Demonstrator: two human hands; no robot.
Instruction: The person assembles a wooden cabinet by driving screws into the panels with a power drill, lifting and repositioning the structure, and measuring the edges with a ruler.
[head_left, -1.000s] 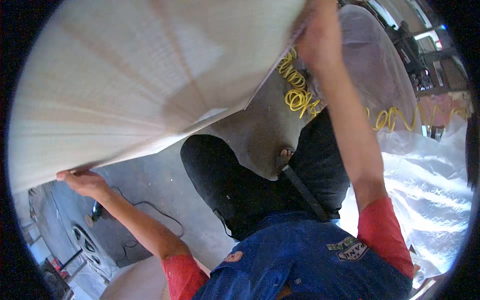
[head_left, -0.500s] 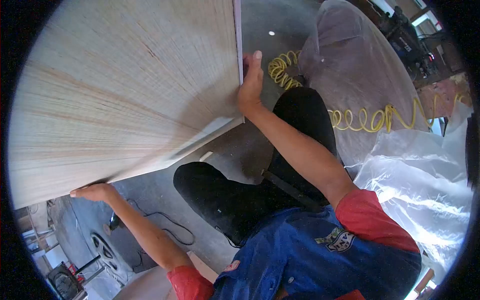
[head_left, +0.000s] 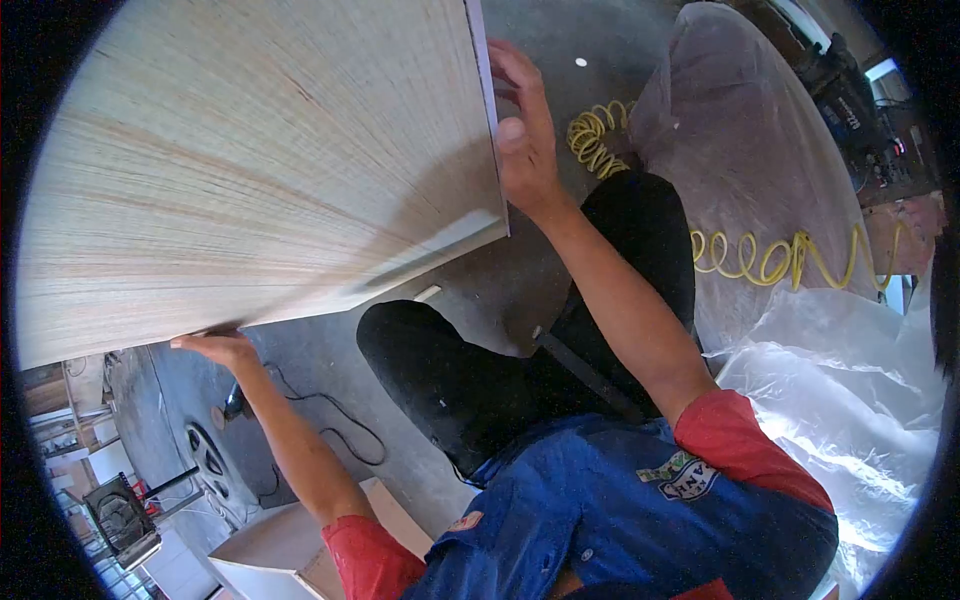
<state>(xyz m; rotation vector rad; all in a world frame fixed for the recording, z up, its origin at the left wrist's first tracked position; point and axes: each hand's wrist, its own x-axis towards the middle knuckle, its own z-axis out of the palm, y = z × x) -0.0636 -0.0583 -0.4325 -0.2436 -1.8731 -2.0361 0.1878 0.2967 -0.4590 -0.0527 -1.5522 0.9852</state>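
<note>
A large wooden panel (head_left: 260, 180) with streaky pale grain fills the upper left of the head view. Its lower edge rests along my left hand (head_left: 218, 347), whose palm and fingers lie under it, partly hidden behind the wood. At the panel's right edge is my right hand (head_left: 530, 140), fingers curled around toward the far side and thumb on the near side. The fingertips of that hand are partly hidden by the edge.
A yellow coiled air hose (head_left: 780, 260) runs beside my knee. Plastic sheeting (head_left: 820, 390) covers things at right. A black cable (head_left: 350, 430) and a small wood offcut (head_left: 428, 294) lie on the floor. A pale wooden box (head_left: 275, 560) stands at lower left.
The panel's lower left edge has risen in view, with my left hand moving up and right along with it. My right hand's grip has shifted, fingers more spread and thumb lower.
</note>
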